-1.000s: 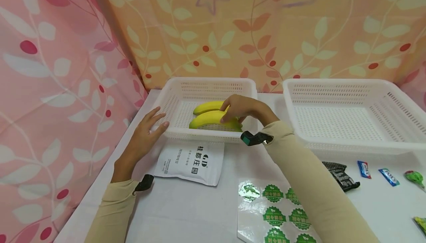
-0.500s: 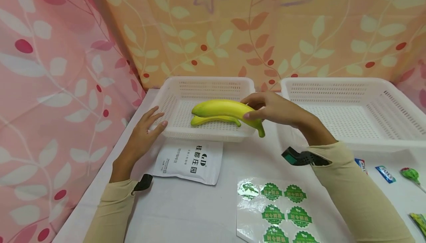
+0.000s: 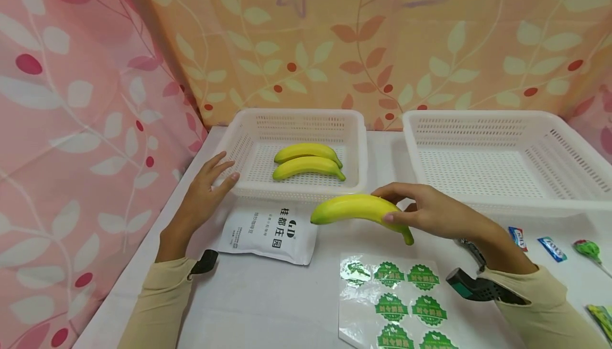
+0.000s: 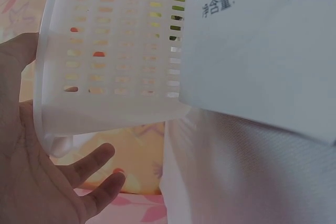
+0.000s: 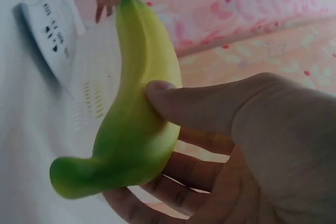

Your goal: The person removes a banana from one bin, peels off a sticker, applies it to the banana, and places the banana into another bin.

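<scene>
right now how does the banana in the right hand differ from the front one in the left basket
The held banana is gripped by the right hand; no hand touches the front banana. The held banana is in the air outside the left basket, while the front banana lies inside it. Both are yellow and curved, with greenish ends.

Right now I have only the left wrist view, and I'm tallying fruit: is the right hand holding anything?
Observer: Yes, the right hand holds a curved yellow banana with green ends.
Operator: Yellow-green shows through the slots of my white plastic basket. How many bananas lie inside?
Observer: Two, both yellow and curved: one lies behind the other, as the head view shows.
Operator: And on the table, nearer the person than the held banana?
Observer: A glossy sheet of round green stickers lies on the white-covered table.
</scene>
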The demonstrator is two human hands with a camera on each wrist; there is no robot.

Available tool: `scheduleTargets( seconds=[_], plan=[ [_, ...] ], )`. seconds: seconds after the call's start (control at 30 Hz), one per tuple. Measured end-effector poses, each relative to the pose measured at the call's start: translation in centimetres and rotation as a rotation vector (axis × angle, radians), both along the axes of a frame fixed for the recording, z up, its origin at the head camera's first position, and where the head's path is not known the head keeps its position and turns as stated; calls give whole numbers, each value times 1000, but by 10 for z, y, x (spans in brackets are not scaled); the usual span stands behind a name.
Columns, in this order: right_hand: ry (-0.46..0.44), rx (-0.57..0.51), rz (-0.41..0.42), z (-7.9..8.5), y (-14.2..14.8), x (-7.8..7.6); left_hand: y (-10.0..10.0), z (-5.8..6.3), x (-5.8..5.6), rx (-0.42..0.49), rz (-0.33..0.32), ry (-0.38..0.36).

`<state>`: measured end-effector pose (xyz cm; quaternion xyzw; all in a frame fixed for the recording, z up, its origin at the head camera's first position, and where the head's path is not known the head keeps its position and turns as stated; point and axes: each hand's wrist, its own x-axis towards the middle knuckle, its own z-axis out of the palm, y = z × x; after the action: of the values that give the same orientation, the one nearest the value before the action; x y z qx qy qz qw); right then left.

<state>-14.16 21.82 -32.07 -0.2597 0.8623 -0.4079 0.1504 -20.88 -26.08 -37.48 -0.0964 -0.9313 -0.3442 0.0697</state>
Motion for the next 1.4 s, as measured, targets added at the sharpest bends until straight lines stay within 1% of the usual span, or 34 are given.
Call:
scheduleTargets(
  seconds=[0.13, 0.27, 0.4, 0.53, 0.6, 0.63, 0.73, 0.77, 0.8, 0.87, 0.93, 0.97, 1.03, 1.1, 1.2, 1.23, 1.3, 1.4],
  plan=[
    [-16, 72, -8, -18, 3, 4, 0, 0, 0, 0, 6, -8],
    [-20, 137, -32, -33, 5, 4, 0, 0, 0, -2, 8, -10],
    [-19, 174, -61, -43, 9, 2, 1, 0, 1, -7, 9, -13],
    [-21, 189, -92, -49, 14, 1, 5, 2, 3, -36, 27, -3],
    [-16, 189, -107, -52, 16, 0, 8, 3, 5, -55, 49, 51],
    [-12, 186, -113, -53, 17, -1, 11, 3, 6, -60, 61, 96],
    [4, 179, -119, -54, 18, -2, 23, 8, 11, -29, 86, 259],
    [6, 176, -119, -54, 19, -2, 29, 10, 14, -10, 81, 315],
    [7, 175, -117, -54, 19, -2, 35, 14, 17, 9, 69, 355],
    [10, 174, -113, -53, 19, -2, 49, 22, 26, 36, 9, 406],
    [11, 176, -118, -53, 20, -2, 64, 29, 37, 39, -93, 405],
    [14, 178, -121, -53, 20, -2, 72, 32, 41, 38, -155, 385],
    [22, 176, -123, -54, 20, -2, 89, 34, 50, 28, -288, 314],
    [25, 175, -125, -55, 21, -2, 107, 32, 58, 15, -417, 217],
    [20, 174, -124, -56, 22, -3, 133, 26, 69, -12, -573, 61],
    [20, 177, -124, -56, 22, -3, 141, 24, 72, -25, -614, 16],
    [18, 180, -127, -56, 22, -3, 157, 19, 78, -48, -677, -72],
    [22, 184, -126, -56, 23, -3, 177, 14, 85, -87, -724, -173]
  ],
)
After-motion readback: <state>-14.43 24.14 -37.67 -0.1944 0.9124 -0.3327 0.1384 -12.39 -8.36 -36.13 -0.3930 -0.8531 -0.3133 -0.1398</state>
